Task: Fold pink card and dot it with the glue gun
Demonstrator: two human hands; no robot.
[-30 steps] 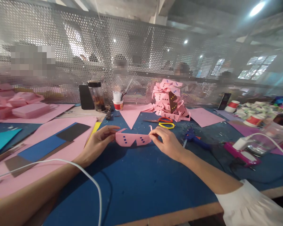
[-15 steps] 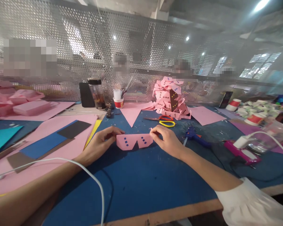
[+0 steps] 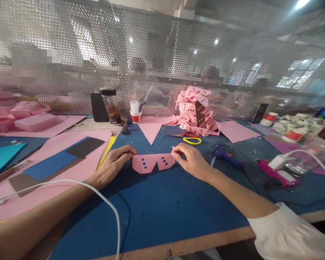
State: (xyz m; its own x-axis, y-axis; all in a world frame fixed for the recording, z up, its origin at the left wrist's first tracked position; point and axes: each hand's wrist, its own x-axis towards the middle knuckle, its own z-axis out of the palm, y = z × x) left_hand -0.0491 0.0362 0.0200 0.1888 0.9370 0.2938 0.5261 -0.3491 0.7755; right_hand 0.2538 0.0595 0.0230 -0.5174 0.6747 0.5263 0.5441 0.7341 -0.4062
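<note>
The left hand (image 3: 112,163) at nine o'clock and right hand (image 3: 191,160) at three, fingertips pressed together, pinch the pink paper cutout (image 3: 145,162) over the counter (image 3: 157,213). Pulling outward could tear it above its notch. At eleven, the red-and-white cup (image 3: 136,117) carries markings too small to read.

left hand (image 3: 112,164): bare, slender fingers | left forearm (image 3: 51,209): bare | right hand (image 3: 192,162): bare, slender fingers | right forearm (image 3: 238,195): bare up to the cuff (image 3: 268,218) | right sleeve (image 3: 292,233), near right: plain white, loose cloth, gathered into soft folds behind a smoother cuff edge
</note>
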